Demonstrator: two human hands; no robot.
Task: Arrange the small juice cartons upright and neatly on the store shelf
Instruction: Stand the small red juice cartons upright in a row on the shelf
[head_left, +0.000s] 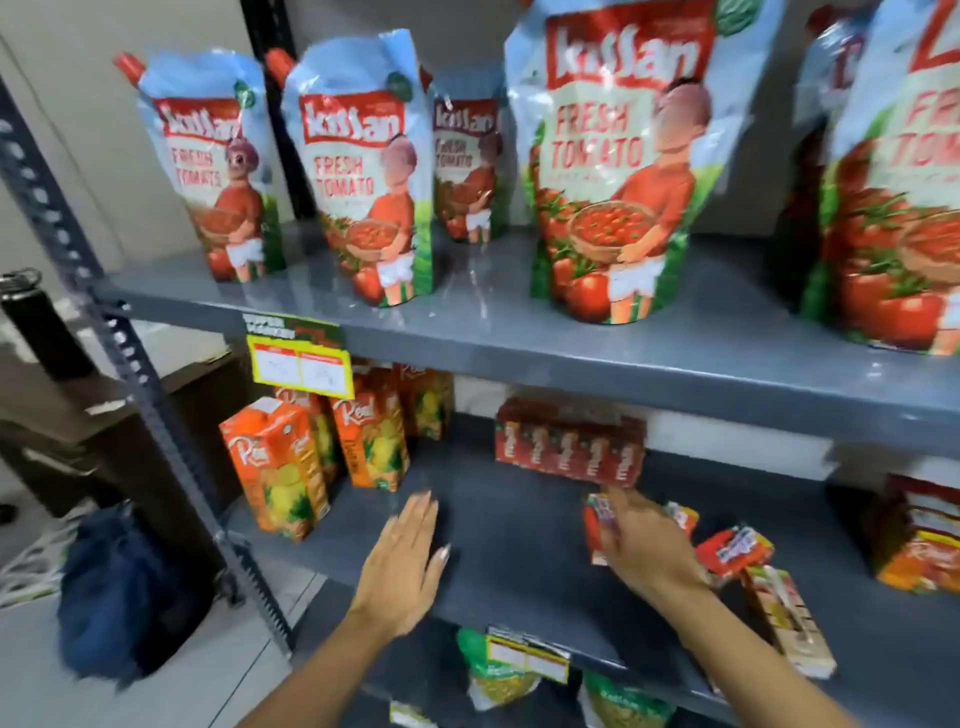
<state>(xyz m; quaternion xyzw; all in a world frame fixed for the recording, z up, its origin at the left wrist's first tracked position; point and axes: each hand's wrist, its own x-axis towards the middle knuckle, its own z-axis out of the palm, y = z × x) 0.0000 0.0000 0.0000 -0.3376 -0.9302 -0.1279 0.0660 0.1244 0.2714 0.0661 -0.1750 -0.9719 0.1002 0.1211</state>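
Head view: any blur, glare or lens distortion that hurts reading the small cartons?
Head view: motion blur smears the right hand and the small carton under it; glare streaks the upper shelf; wide-angle bending tilts the left upright.

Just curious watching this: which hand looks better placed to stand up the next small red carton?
The right hand, probably. It already rests on a small red juice carton, with more tipped ones beside it. The left hand lies flat and open on bare grey shelf.
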